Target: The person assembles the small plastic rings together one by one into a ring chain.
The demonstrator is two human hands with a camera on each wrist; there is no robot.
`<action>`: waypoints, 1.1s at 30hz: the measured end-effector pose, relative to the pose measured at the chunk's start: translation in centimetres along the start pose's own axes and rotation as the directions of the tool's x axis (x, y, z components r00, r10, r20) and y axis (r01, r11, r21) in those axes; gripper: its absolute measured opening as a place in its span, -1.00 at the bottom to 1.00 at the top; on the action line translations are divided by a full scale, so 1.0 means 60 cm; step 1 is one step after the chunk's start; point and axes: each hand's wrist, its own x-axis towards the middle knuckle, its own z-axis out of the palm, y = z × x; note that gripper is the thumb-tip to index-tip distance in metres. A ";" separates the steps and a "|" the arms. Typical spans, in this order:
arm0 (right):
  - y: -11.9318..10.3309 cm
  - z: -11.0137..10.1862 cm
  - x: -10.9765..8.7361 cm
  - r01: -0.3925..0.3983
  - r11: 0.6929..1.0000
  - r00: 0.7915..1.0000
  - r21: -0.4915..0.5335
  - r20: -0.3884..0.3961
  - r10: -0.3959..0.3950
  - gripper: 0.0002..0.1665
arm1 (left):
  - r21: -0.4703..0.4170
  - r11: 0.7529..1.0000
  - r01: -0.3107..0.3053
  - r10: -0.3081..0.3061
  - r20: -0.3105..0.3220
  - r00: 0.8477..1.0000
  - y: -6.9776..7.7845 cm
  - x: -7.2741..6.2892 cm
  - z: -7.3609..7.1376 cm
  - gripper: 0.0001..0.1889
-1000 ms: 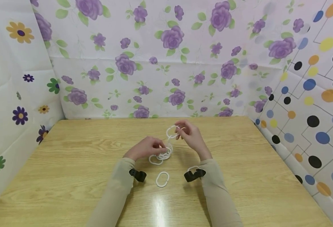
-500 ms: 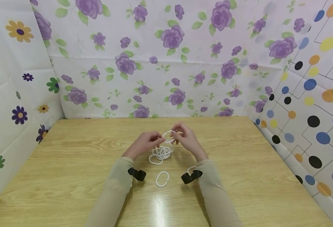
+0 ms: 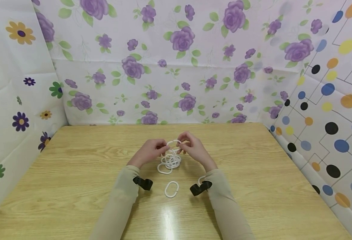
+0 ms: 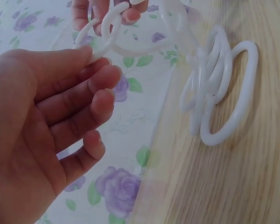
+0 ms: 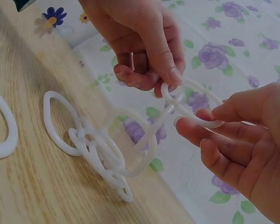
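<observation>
A white plastic C-shaped link, with a small gap in its rim, is held above the table between both hands. My left hand pinches its left end between thumb and index finger, as the left wrist view shows. Its opposite end is pinched by my right hand. From this link, more white links hang down in a chain to a tangled pile of links on the table.
Nearer the front, a single loose link lies on the wooden table. Another white loop shows partly behind the right wrist's camera. A flowered cloth stands along the table's back edge.
My left hand rose from the pile and took hold of the link's left end. My right hand lowered slightly and came left, bringing the hands together around the link.
</observation>
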 end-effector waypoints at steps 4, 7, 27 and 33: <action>-0.001 0.000 0.000 0.008 0.999 1.000 -0.042 0.021 -0.007 -0.83 | -0.002 0.999 0.035 -0.035 -0.031 0.999 -0.006 -0.001 -0.004 -0.71; -0.004 0.001 0.000 0.020 0.993 0.999 -0.117 0.034 -0.016 -0.83 | 0.006 0.999 0.052 -0.051 -0.059 0.997 -0.008 -0.001 -0.009 -0.71; -0.029 0.001 -0.050 0.235 0.842 0.948 -0.486 0.307 -0.087 -0.83 | -0.025 0.995 0.099 -0.101 -0.115 0.988 -0.010 -0.006 -0.010 -0.74; -0.023 0.022 -0.069 0.313 0.859 0.813 -0.406 0.582 -0.022 -0.64 | -0.021 0.997 0.070 -0.072 -0.126 0.989 -0.014 -0.005 -0.010 -0.75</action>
